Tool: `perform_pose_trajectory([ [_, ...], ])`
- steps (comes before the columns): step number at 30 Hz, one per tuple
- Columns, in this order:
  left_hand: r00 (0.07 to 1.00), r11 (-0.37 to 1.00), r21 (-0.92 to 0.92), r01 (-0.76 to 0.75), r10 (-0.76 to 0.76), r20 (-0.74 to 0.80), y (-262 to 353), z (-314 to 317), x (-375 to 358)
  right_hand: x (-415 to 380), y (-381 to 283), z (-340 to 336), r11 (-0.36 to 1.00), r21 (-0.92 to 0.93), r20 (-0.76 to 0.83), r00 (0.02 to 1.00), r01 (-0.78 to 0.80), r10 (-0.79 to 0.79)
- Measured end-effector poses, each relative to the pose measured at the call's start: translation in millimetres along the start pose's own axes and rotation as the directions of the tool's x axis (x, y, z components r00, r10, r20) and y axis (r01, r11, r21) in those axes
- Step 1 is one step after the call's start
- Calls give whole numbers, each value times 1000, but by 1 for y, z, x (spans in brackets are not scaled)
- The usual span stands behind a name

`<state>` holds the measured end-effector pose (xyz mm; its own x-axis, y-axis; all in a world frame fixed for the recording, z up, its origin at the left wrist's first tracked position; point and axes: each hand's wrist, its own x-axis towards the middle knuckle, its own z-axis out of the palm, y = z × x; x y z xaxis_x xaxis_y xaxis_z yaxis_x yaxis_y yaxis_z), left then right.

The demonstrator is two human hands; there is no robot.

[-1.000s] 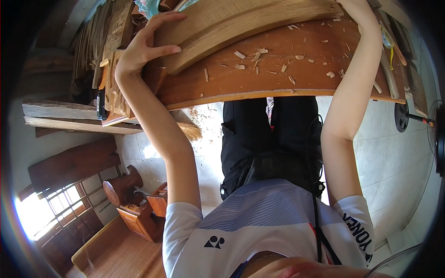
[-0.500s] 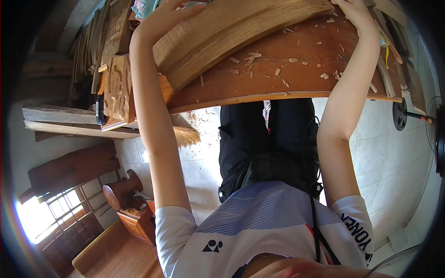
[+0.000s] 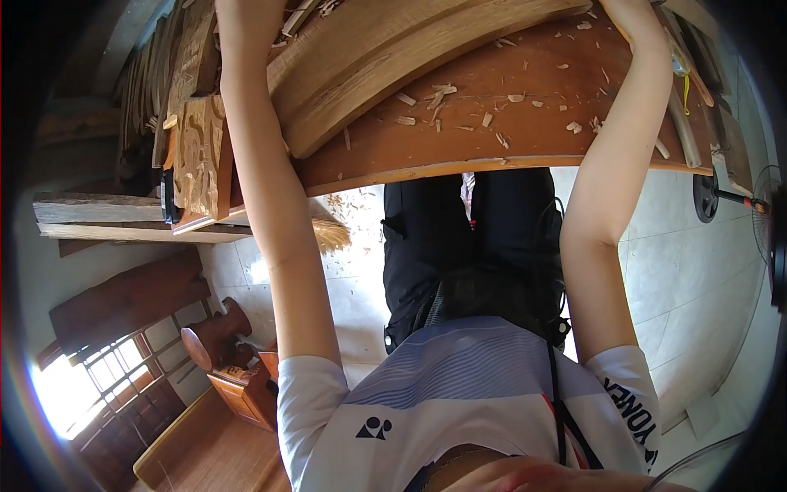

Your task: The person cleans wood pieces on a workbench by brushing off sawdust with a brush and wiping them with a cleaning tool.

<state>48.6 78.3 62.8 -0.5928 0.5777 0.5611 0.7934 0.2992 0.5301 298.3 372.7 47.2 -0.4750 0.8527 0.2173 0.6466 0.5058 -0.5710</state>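
Note:
A long, curved wooden piece [image 3: 410, 70] with a stepped edge lies across a reddish-brown tabletop [image 3: 492, 148]. My left hand [image 3: 246, 12] reaches past its left end and is cut off by the top edge of the view, so its fingers are hidden. Close to the piece's right tip, my right hand [image 3: 630, 15] is also cut off at the top. Whether it touches the wood cannot be made out. Pale wood chips [image 3: 443, 92] are scattered over the tabletop in front of the piece.
A carved wooden block [image 3: 202, 156] and stacked boards [image 3: 176, 74] stand left of my left arm. More wood strips [image 3: 680, 123] lie at the right end. A broom head [image 3: 330, 235] rests on the shaving-strewn floor. At far right stands a fan [image 3: 766, 213].
My left hand has moved left and forward off the curved wood, its fingers leaving the view. The patterned cloth near it no longer shows. The right hand stays near the tip.

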Motion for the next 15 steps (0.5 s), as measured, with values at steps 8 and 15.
perform_pose_trajectory([
  [8, 992, 912, 391, 122, -102, -72, -38, -17, 0, -5, -16, 7, 990, 41, 20, 991, 132, -133],
  [15, 984, 773, 610, 174, -123, -126, -34, -25, -8, -19, -51, 17, 934, 162, -234, 932, 318, -277],
])
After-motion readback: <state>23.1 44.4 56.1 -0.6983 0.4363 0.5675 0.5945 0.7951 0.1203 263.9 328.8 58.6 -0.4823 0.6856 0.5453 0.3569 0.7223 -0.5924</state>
